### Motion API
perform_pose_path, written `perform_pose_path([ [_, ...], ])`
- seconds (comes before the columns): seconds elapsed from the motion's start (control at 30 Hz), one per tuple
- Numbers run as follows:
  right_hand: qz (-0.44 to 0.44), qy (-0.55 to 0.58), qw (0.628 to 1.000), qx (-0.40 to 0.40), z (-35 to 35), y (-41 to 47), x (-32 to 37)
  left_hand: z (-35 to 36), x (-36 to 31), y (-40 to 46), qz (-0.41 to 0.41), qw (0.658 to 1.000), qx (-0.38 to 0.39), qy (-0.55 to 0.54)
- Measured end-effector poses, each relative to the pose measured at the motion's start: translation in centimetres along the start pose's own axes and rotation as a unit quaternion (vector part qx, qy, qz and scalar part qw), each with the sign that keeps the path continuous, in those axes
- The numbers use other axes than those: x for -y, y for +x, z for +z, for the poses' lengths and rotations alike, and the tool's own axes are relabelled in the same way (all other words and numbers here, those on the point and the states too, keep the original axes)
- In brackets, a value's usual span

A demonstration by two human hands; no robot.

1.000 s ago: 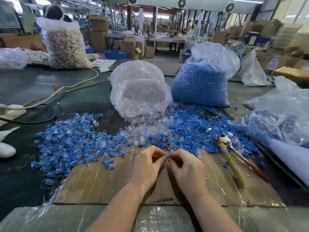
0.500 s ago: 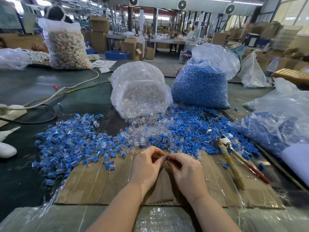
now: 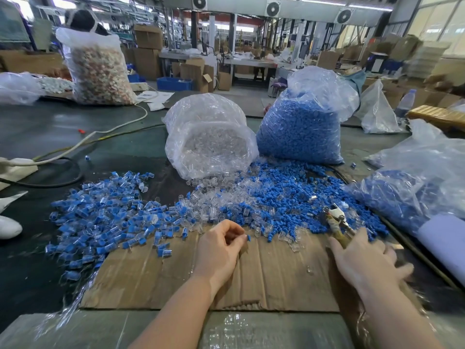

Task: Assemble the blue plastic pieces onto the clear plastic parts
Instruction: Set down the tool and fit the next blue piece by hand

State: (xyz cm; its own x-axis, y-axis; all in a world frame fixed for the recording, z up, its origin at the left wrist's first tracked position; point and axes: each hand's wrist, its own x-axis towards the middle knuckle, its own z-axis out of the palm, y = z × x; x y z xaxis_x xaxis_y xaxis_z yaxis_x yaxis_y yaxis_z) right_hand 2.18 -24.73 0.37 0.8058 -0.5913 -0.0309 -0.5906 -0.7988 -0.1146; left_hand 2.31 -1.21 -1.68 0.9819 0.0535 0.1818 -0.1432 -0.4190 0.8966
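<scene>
At frame centre my left hand [image 3: 221, 245] pinches a blue piece [image 3: 248, 238], my right hand [image 3: 364, 260] spread open; next I need a clear part [image 3: 294, 245].

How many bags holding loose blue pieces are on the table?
2: an upright blue-filled bag behind the loose pile, and a slumped bag of blue pieces at the right edge. More may lie out of view.

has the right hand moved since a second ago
Yes. The right hand has left the left hand and swung right across the cardboard, fingers spread by the tool.
</scene>
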Motion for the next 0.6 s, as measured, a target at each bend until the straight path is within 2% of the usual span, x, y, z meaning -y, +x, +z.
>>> perform_pose_path([
  [0.1, -0.002, -0.013, 0.999, 0.038, 0.1, 0.6, -0.8, 0.0, 0.1, 0.0, -0.004, 1.0, -0.006, -0.003],
  [0.37, -0.043, 0.021, 0.999, 0.016, -1.8, -0.2, 0.1, -0.3, -0.2, 0.2, -0.047, 0.998, -0.009, -0.049],
  [0.43, -0.096, 0.035, 0.995, -0.013, -2.6, -1.1, 0.8, -0.6, -0.4, 0.6, -0.076, 0.993, -0.012, -0.085],
  [0.5, -0.181, 0.077, 0.98, -0.014, -3.1, -2.1, 1.8, -0.8, -0.9, 0.9, -0.133, 0.974, -0.002, -0.184],
  [0.6, -0.269, 0.174, 0.944, 0.076, -3.8, -4.2, 3.7, -1.3, -1.6, 1.4, -0.202, 0.936, -0.004, -0.29],
])
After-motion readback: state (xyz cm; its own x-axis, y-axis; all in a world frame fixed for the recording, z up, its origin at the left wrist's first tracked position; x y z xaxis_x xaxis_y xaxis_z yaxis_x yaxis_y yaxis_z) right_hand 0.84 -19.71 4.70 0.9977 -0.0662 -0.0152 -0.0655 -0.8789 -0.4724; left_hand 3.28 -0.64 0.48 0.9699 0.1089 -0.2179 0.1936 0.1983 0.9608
